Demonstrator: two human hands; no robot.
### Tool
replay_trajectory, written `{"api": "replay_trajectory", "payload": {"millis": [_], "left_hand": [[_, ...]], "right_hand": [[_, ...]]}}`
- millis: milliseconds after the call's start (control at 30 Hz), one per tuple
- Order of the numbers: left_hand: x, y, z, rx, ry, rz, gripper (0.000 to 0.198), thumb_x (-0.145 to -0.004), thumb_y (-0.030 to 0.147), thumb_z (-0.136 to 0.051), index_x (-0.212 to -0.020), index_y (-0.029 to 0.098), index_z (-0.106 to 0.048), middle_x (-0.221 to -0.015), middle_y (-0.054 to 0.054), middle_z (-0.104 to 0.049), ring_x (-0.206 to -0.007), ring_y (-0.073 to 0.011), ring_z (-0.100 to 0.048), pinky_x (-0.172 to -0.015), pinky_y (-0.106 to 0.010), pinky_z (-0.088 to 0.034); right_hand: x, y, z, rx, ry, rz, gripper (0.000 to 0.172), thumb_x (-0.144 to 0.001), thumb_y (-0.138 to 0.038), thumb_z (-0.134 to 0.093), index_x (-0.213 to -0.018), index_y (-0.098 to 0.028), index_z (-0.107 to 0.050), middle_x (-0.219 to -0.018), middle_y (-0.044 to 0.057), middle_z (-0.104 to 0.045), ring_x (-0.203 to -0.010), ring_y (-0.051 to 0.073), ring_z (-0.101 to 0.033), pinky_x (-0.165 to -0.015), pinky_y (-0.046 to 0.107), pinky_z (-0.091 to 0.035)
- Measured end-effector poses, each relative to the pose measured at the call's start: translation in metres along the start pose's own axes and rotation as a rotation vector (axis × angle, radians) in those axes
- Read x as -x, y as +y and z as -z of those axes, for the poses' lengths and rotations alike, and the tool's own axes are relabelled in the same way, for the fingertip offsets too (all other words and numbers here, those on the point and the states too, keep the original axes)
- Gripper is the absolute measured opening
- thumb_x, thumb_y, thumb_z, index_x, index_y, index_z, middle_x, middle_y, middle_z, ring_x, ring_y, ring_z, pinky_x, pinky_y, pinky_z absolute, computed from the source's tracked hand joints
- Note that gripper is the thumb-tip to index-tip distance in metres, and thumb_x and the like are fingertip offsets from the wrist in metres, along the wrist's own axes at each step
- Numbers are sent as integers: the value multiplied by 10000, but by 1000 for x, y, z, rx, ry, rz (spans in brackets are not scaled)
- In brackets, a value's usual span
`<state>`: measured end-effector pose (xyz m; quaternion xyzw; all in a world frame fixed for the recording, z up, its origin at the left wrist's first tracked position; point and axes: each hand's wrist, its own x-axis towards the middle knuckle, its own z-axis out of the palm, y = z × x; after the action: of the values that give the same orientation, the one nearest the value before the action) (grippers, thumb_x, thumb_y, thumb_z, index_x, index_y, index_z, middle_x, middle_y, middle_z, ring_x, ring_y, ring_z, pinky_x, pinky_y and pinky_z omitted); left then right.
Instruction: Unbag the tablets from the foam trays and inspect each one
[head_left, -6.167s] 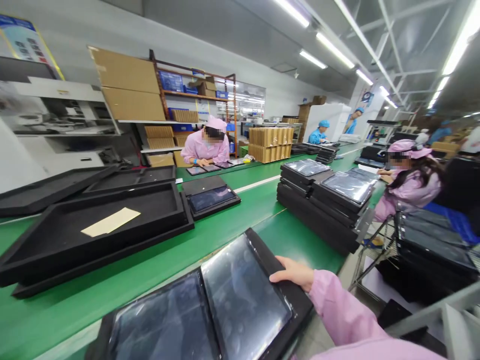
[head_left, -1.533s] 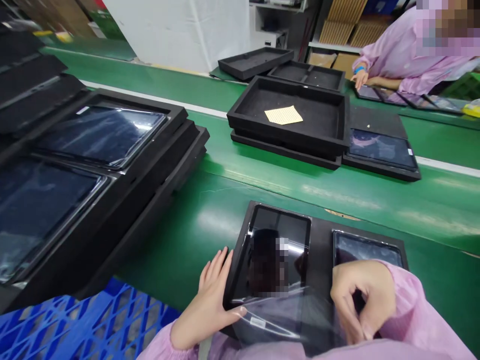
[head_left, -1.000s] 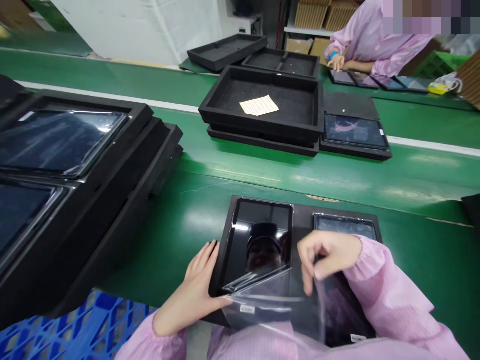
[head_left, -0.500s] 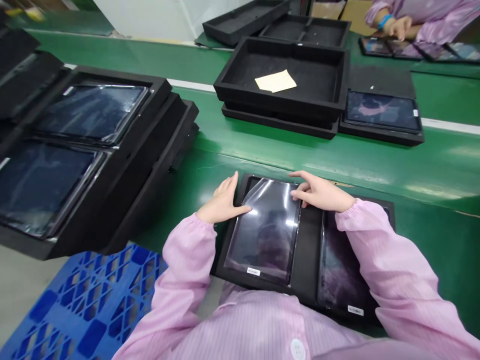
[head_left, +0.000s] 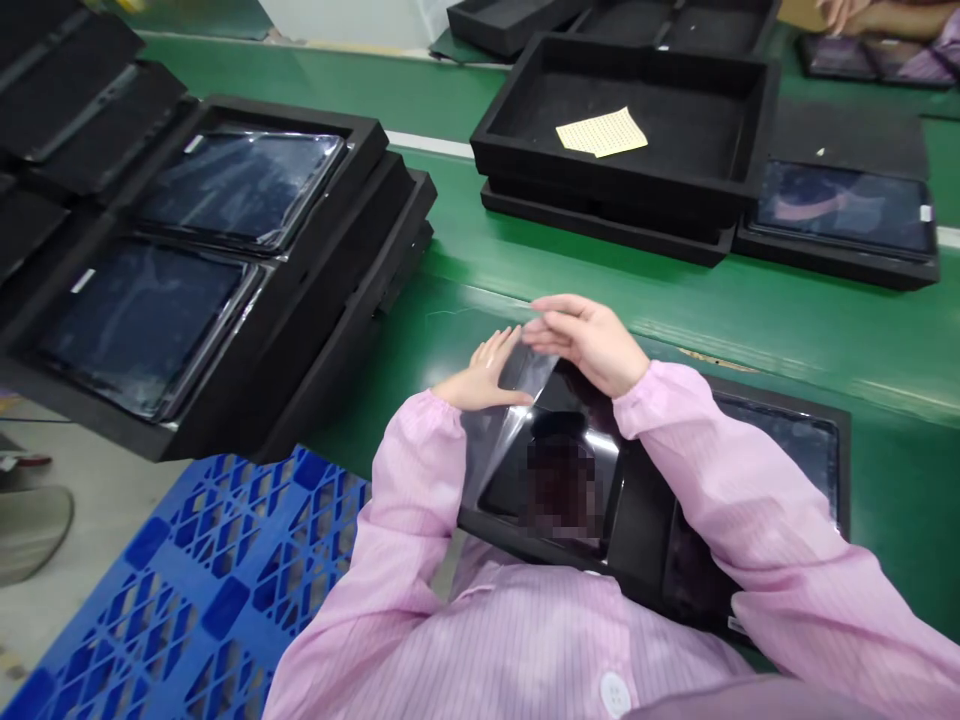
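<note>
A black foam tray in front of me holds two dark tablets side by side. Clear film is lifted off the left tablet and folded toward its left side. My right hand is at the film's upper edge, fingers pressed together on it. At the film's left side is my left hand, its fingers stretched and the thumb apart, touching the film. The right tablet lies partly under my right sleeve.
Stacked black trays with film-covered tablets stand at left above a blue pallet. Ahead, a black tray holds a yellow sheet; beside it lies another tablet. A person's hand shows at top right.
The film has come up from the left tablet and folded leftward. My right hand moved left from the tablet's upper right corner and closed on the film. The view has shifted.
</note>
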<state>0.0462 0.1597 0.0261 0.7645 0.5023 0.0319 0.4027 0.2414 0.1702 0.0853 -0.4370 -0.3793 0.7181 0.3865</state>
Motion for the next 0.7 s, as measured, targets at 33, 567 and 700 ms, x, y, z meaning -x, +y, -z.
{"api": "replay_trajectory", "payload": {"millis": [33, 567, 700], "left_hand": [[1, 3, 1, -1, -12, 18, 1181, -717, 582, -694, -1592, 109, -59, -1695, -216, -37, -1560, -373, 34, -1257, -526, -46], [9, 14, 4, 53, -31, 90, 1149, -724, 553, -671, -1599, 196, -16, -1711, -117, 31, -1552, -336, 129, -1251, -546, -16], [8, 13, 3, 64, -5, 79, 1120, -731, 555, -656, -1600, 209, -39, -1711, -119, 13, -1560, -339, 80, -1250, -559, -57]], "right_hand": [[-5, 2, 4, -50, 118, -48, 211, -926, -28, -496, -911, -189, -632, -749, -11, -726, -733, 109, -742, -842, 273, -611], [8, 9, 41, -316, 165, -141, 314, -976, -77, -434, -871, -175, -714, -802, 13, -768, -762, 124, -733, -795, 247, -579], [20, -1, 49, -266, 203, -217, 297, -976, -121, -444, -878, -163, -721, -796, 25, -764, -677, 117, -706, -726, 241, -564]]}}
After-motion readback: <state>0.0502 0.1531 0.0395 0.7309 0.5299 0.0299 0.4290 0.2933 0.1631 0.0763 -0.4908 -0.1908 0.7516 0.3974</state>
